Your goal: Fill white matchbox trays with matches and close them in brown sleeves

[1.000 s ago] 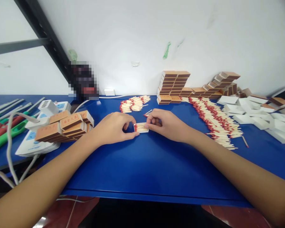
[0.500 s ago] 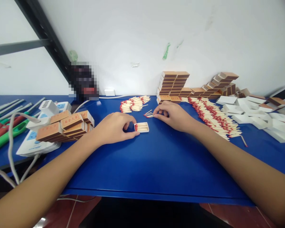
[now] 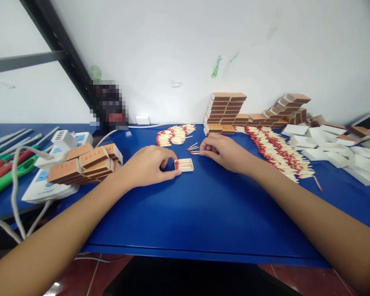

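A small white matchbox tray (image 3: pixel 184 165) filled with red-tipped matches lies on the blue table (image 3: pixel 188 213). My left hand (image 3: pixel 149 165) curls around the tray's left end, thumb and fingers touching it. My right hand (image 3: pixel 223 151) rests just right of and behind the tray, its fingertips pinched on a few loose matches (image 3: pixel 193 149) lying on the table.
A heap of matches (image 3: pixel 174 135) lies behind the tray, and a long band of matches (image 3: pixel 277 152) runs to the right. Brown matchbox sleeves are stacked at the wall (image 3: pixel 225 112) and on the left (image 3: pixel 86 161). White empty trays (image 3: pixel 333 152) crowd the right. Power strips and green tools lie far left.
My right hand left the tray's right end and moved back and right to the loose matches. My left hand and the tray stayed put.
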Tool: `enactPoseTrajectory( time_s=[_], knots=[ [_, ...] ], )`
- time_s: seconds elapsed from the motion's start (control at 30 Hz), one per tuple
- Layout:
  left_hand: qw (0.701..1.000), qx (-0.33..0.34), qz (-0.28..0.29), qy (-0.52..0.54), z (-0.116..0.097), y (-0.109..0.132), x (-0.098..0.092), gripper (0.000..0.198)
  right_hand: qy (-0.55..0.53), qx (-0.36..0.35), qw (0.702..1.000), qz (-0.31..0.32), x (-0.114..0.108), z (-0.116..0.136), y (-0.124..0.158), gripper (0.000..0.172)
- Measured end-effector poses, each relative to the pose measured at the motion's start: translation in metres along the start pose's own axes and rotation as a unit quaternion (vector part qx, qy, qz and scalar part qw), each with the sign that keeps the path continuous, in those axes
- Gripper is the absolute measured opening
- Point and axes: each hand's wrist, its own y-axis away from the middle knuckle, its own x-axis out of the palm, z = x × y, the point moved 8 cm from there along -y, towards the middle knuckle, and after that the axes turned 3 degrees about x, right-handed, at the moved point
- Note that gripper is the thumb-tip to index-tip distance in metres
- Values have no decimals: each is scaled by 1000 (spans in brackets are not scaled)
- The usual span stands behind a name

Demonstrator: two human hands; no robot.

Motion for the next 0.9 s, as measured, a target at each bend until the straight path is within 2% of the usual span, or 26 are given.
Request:
enactPoseTrajectory(
  time_s=[0.23,0.4,0.57,0.9],
  knots=[
    [1000,-2,-2,-5,2,0,0,31,12,14,1000,-1,2,-1,-1,13],
    [1000,5,-7,-1,1,-1,1,33,-18,-19,999,-20,1,30,7,14],
    [1000,9,-11,4,-2,0,1,31,-3,-40,999,4,14,55,13,11],
    [1000,7,-6,1,-1,0,2,30,-49,-34,998,8,14,46,9,15]
  ],
)
